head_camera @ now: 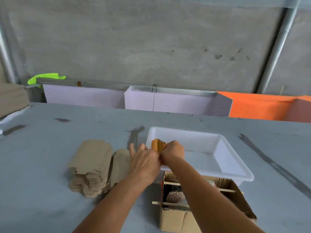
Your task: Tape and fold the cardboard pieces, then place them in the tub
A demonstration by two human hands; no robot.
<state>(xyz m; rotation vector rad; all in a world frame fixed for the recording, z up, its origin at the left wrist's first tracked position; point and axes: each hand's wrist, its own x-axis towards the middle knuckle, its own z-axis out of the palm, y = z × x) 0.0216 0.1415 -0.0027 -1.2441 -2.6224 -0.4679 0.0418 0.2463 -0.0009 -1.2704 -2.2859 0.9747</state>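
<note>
Two hands meet at the near-left corner of the white tub (218, 165), which sits on the grey bench (50, 190). Your right hand (173, 151) is curled over the folded cardboard pieces (157, 145) — brown, standing on edge in a row inside that corner, against the tub's left wall. Whether the fingers actually clamp a piece, you cannot tell; they are hidden behind the knuckles. Your left hand (144, 162) is just beside it, thumb side touching the right hand, fingers spread and loosely straight over the tub's rim, gripping nothing visible. Left of the tub, a stack of flat cardboard blanks (90, 167) lies on the bench, with one more blank (120, 163) leaning beside it, partly under your left hand. Near edge — an open cardboard box (181, 217) with thin wooden sticks (170, 203) laid across its top, touching the tub's near side.
</note>
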